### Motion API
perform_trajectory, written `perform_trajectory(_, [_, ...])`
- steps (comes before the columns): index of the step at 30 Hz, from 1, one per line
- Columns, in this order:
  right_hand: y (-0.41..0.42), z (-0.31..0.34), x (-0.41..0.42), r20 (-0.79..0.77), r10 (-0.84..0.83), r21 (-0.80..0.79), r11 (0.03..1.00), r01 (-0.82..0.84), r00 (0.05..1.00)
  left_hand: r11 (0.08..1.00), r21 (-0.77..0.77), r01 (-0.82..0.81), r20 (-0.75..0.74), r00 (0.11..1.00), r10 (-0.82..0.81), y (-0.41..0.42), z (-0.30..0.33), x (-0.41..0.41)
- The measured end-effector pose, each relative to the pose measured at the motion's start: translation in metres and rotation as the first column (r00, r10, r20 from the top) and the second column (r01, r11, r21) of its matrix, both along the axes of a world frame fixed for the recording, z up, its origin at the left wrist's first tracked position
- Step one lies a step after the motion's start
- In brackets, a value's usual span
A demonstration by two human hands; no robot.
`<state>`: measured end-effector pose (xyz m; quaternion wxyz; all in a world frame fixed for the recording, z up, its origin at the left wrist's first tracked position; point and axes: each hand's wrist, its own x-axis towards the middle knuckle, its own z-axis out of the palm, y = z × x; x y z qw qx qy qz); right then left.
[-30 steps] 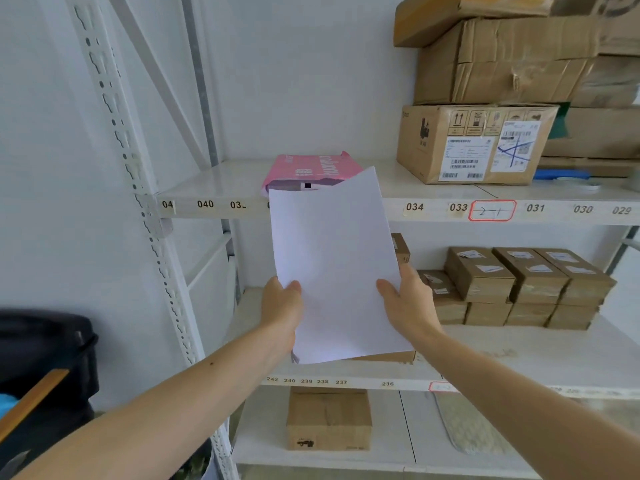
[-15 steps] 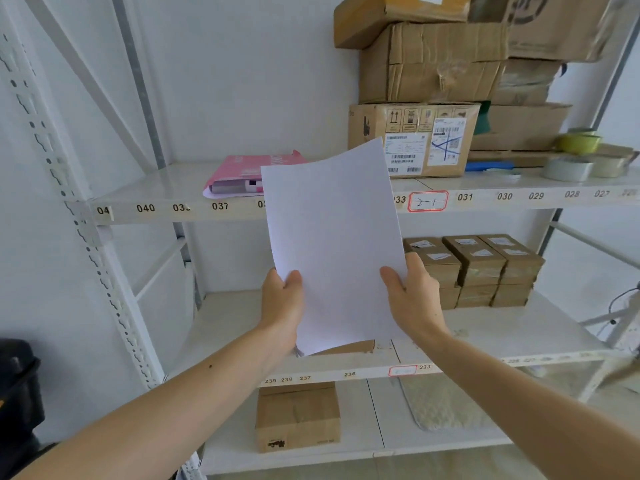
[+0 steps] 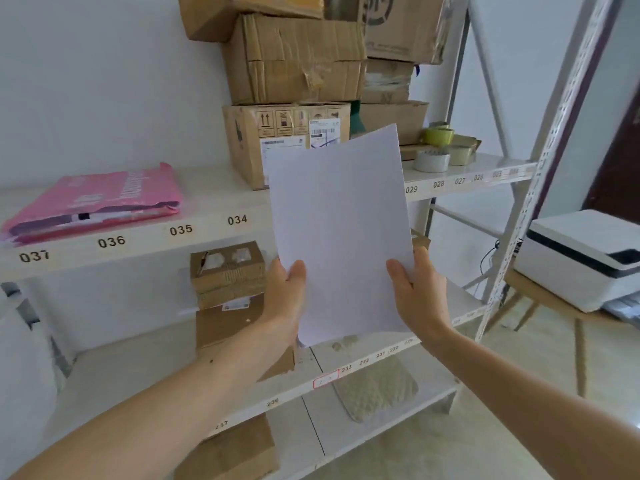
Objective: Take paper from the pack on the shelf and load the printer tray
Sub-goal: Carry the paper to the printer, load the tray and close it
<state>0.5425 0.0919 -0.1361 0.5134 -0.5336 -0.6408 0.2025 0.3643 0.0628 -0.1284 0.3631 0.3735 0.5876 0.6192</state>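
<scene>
You hold the paper (image 3: 341, 233) upright in front of you, your left hand (image 3: 284, 296) closed on its lower left edge and your right hand (image 3: 417, 296) closed on its lower right edge, thumbs on the near face and fingers hidden behind; gripping low on both sides looks meant to keep the sheets flat and squared so they do not fan or droop on the way to the tray. Taking the printer (image 3: 585, 258) as landmark, the paper is well to its left and a little higher, in the air in front of the shelf (image 3: 138, 244). The pink pack (image 3: 93, 202) lies flat much farther left of the printer, on that shelf. The paper looks plain white, blank, smooth and uncreased, tilted slightly clockwise; how many sheets you hold cannot be told. The printer sits on a wooden stand (image 3: 540, 292), with its tray not clearly seen.
</scene>
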Motion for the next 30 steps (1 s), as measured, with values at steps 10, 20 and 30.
perform_trajectory(10, [0.055,0.005,0.074,-0.037,-0.271,0.003,0.963,0.271,0.962,0.960,0.061,0.274,-0.072,0.960,-0.269,0.104,0.008,0.070])
perform_trajectory(20, [0.095,-0.013,0.169,-0.059,-0.459,-0.025,0.888,0.459,0.886,0.879,-0.015,0.477,-0.098,0.874,-0.476,0.179,-0.008,0.168])
perform_trajectory(30, [0.154,-0.022,0.303,-0.027,-0.522,-0.036,0.853,0.521,0.852,0.852,-0.010,0.523,-0.077,0.850,-0.522,0.246,-0.015,0.305])
